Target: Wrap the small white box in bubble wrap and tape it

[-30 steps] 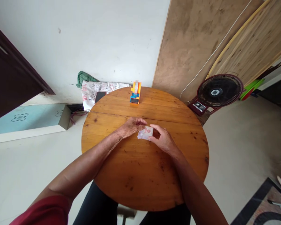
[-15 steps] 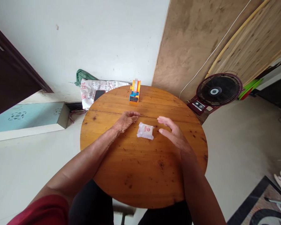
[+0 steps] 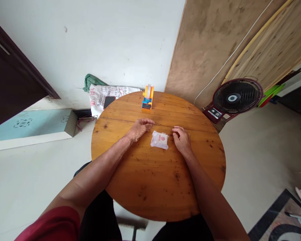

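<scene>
A small flat packet (image 3: 160,140) in clear, crinkled plastic with red print lies on the round wooden table (image 3: 150,187), between my hands. Just to its upper left is my left hand (image 3: 141,129), thumb and fingertips pinched together. Whatever that pinch holds is too thin or hidden to make out. My right hand (image 3: 182,140) rests close to the packet's right side, its fingers curled in toward the thumb. I cannot make out what, if anything, is in them. Neither hand appears to touch the packet.
An orange and blue tape dispenser (image 3: 147,97) stands at the table's far edge. Behind the far left edge are a printed white sack (image 3: 95,98) and a dark flat object (image 3: 109,101). A fan (image 3: 232,98) stands beyond the table on the right.
My right hand has gone from stretched, spread fingers to curled ones. My left hand stays pinched in nearly the same place. The whole view has shifted slightly; the packet stays put on the table.
</scene>
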`<action>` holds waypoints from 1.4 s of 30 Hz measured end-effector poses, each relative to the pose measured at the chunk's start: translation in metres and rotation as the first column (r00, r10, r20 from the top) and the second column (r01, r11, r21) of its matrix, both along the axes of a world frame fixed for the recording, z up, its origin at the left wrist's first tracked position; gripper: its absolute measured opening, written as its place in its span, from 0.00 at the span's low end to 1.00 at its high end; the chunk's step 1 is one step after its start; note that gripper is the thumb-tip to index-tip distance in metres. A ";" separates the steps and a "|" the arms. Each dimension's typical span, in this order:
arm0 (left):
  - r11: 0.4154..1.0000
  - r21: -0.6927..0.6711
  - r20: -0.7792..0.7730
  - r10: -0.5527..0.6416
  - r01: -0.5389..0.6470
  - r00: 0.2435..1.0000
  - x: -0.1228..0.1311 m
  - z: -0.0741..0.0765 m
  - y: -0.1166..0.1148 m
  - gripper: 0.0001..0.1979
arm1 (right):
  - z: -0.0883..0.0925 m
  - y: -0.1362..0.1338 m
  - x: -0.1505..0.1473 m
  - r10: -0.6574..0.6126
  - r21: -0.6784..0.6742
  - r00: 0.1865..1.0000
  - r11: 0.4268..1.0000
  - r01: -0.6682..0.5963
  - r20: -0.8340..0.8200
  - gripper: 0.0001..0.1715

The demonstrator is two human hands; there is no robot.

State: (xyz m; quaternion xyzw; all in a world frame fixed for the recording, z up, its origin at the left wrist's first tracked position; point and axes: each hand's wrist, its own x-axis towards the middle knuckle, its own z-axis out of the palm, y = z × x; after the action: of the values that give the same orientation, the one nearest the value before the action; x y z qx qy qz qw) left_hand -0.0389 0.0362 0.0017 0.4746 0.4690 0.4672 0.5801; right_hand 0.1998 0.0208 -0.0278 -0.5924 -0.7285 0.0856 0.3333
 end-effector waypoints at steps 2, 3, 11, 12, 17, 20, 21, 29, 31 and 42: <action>0.996 -0.002 -0.002 -0.092 0.092 0.996 0.001 0.001 -0.003 0.12 | 0.000 0.000 0.001 0.007 0.009 1.000 1.000 -0.007 -0.001 0.14; 0.989 -0.006 -0.002 -0.146 0.146 0.989 0.001 0.001 -0.004 0.13 | 0.000 0.001 0.002 0.007 0.011 1.000 1.000 -0.007 -0.002 0.14; 0.966 0.040 -0.015 -0.256 0.257 0.966 0.003 -0.008 -0.002 0.24 | 0.005 -0.001 -0.004 0.053 0.003 0.983 0.999 -0.053 -0.176 0.13; 0.965 0.046 -0.031 -0.258 0.259 0.966 0.002 -0.009 -0.002 0.25 | 0.006 -0.001 -0.005 0.065 -0.008 0.972 0.998 -0.069 -0.226 0.13; 0.949 0.007 -0.059 -0.316 0.317 0.947 0.006 -0.008 -0.006 0.37 | 0.015 -0.007 -0.011 0.021 -0.135 0.907 0.987 -0.086 -0.421 0.18; 0.937 -0.020 -0.056 -0.350 0.349 0.935 0.009 -0.008 -0.009 0.44 | 0.024 -0.011 -0.016 -0.018 -0.196 0.864 0.976 -0.094 -0.504 0.18; 0.936 -0.021 -0.065 -0.352 0.351 0.934 0.010 -0.008 -0.009 0.44 | 0.028 -0.012 -0.018 -0.035 -0.223 0.848 0.970 -0.099 -0.529 0.18; 0.927 -0.009 -0.051 -0.375 0.375 0.926 0.006 -0.010 -0.006 0.43 | 0.056 0.006 -0.030 -0.052 -0.403 0.882 0.901 -0.161 -0.469 0.16; 0.931 -0.017 -0.066 -0.365 0.365 0.929 0.004 -0.008 -0.007 0.41 | 0.055 0.013 -0.032 -0.077 -0.412 0.879 0.900 -0.142 -0.470 0.16; 0.923 -0.032 0.044 -0.383 0.384 0.923 0.006 -0.012 -0.005 0.41 | 0.044 0.022 -0.042 -0.124 -0.418 0.826 0.897 -0.144 -0.550 0.13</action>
State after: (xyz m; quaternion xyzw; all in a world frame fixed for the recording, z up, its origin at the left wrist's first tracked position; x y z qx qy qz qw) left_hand -0.0329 0.0312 -0.0098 0.5366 0.3655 0.3438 0.6784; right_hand 0.1580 0.0427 0.0158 -0.5963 -0.5618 0.4214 0.3890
